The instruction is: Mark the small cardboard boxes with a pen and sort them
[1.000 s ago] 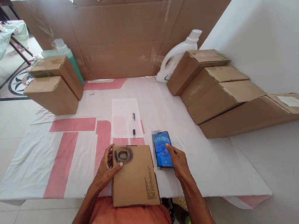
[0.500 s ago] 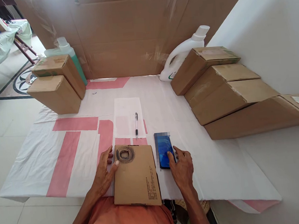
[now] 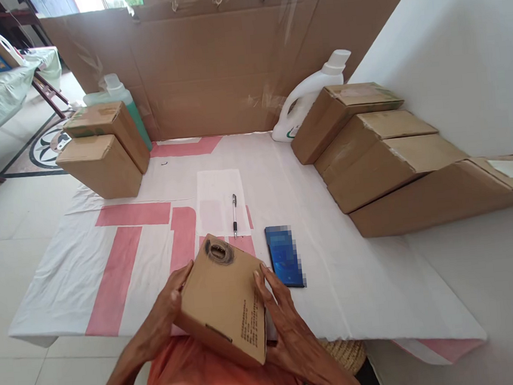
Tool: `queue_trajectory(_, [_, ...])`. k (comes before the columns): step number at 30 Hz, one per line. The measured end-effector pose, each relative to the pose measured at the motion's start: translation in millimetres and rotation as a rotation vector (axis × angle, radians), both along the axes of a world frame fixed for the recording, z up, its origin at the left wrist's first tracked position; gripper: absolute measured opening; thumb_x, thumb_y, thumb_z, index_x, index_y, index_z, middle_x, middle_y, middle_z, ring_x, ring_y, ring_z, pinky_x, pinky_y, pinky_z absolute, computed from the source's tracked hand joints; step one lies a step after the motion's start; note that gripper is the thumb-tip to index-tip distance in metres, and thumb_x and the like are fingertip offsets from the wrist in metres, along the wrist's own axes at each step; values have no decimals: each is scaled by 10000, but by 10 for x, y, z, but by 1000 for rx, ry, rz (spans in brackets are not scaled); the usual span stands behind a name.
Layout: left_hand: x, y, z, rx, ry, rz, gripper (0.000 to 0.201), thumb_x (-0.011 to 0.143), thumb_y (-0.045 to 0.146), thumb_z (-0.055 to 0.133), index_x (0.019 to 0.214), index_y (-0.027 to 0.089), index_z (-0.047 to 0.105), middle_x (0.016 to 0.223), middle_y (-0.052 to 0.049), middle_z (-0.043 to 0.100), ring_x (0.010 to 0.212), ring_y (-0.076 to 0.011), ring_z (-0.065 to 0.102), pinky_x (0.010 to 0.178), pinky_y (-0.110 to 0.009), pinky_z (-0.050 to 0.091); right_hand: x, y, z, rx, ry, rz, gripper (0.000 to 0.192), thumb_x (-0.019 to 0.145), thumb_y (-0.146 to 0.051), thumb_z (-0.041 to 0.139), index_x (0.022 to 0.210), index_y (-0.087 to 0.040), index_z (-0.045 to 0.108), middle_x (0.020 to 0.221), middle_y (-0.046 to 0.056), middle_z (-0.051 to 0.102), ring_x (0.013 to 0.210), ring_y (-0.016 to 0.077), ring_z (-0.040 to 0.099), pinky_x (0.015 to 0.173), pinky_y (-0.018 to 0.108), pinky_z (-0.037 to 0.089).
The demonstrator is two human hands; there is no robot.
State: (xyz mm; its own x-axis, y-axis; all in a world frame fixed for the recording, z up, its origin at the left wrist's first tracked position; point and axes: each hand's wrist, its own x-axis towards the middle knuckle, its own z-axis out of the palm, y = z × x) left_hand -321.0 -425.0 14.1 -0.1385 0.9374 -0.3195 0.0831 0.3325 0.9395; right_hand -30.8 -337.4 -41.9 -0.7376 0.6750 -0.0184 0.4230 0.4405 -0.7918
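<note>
Brown corrugated cardboard box [image 3: 223, 300], flat, with a dark scribbled ring near its far end and a block of small print along its right edge. Held tilted over the near edge of the table, near end raised above the person's lap. Left hand [image 3: 166, 311]: fingers curled against the box's left side, thumb on the upper face. Right hand [image 3: 283, 322]: fingers spread along the right side, fingertips [image 3: 260, 275] on the top edge, palm under the near corner. The box sits between the two hands, gripped from both sides.

Adjacent items:
- Phone [image 3: 284, 256], blue screen, flat on the cloth just right of the box, clear of the right hand.
- Pen [image 3: 234, 215], lying on a white paper sheet [image 3: 215, 202] beyond the box.
- Table cover [image 3: 109, 253], white with pink bands.
- Two stacked cartons [image 3: 102, 149] far left, green bottle [image 3: 125, 102] behind them.
- Row of leaning cartons [image 3: 383, 151] on the right, white jug [image 3: 308, 95] behind.
- Cardboard backdrop [image 3: 227, 57], upright at the far edge.
</note>
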Motion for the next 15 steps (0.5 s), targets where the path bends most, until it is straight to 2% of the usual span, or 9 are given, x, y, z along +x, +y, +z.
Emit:
queue_trajectory(2, [-170, 9, 215, -33, -64, -46, 940, 926, 883, 225, 1549, 253, 539, 1400, -162, 635, 1203, -359, 635, 1072, -514, 520, -112, 75, 226, -109, 102, 6, 1211, 831, -485, 844, 1711, -368, 19, 1798, 116, -15, 1647, 402, 53, 1271, 665, 237])
queue_trajectory(3, [-236, 10, 293, -44, -84, -60, 966, 912, 900, 191, 1535, 257, 553, 1339, -166, 660, 1072, -339, 670, 943, -484, 576, -171, 107, 300, -195, 160, -14, 1161, 854, -569, 800, 1714, -356, 51, 1797, 122, 49, 1645, 394, 94, 1276, 651, 233])
queue_trajectory(5, [-291, 19, 366, -50, -59, -56, 963, 904, 910, 218, 1515, 251, 563, 1198, -159, 696, 886, -297, 673, 762, -420, 582, -285, 163, 334, -374, 287, -85, 1001, 927, -692, 641, 1713, -330, 137, 1773, 126, 208, 1634, 372, 181, 1288, 614, 227])
queue_trajectory(7, [-235, 44, 337, -57, 43, 7, 872, 932, 858, 343, 1502, 233, 553, 1033, -122, 711, 835, -281, 669, 759, -401, 562, -377, 211, 233, -477, 401, -173, 902, 963, -768, 489, 1696, -302, 249, 1724, 123, 347, 1618, 365, 241, 1298, 583, 214])
queue_trajectory(9, [-110, 69, 248, -61, 172, 81, 769, 943, 774, 483, 1472, 220, 550, 914, -76, 700, 822, -274, 669, 805, -404, 548, -420, 241, 82, -481, 455, -255, 915, 944, -825, 430, 1673, -281, 329, 1683, 117, 424, 1610, 371, 256, 1308, 566, 191])
queue_trajectory(11, [14, 77, 146, -53, 271, 141, 687, 935, 719, 557, 1418, 230, 565, 844, -37, 675, 800, -263, 653, 782, -386, 533, -399, 245, -24, -437, 442, -319, 917, 942, -841, 399, 1664, -278, 356, 1668, 106, 447, 1612, 366, 250, 1314, 549, 189])
queue_trajectory(13, [82, 69, 57, -56, 329, 164, 615, 925, 708, 577, 1335, 251, 594, 797, -7, 643, 761, -251, 630, 721, -358, 509, -331, 222, -40, -368, 404, -320, 908, 949, -833, 399, 1670, -285, 339, 1668, 102, 445, 1603, 361, 279, 1306, 540, 239])
queue_trajectory(15, [103, 63, -27, -77, 374, 154, 554, 912, 717, 584, 1216, 256, 625, 810, -5, 644, 746, -250, 628, 683, -348, 493, -259, 179, 6, -258, 348, -308, 825, 979, -774, 436, 1653, -303, 370, 1637, 108, 482, 1544, 360, 397, 1271, 545, 332])
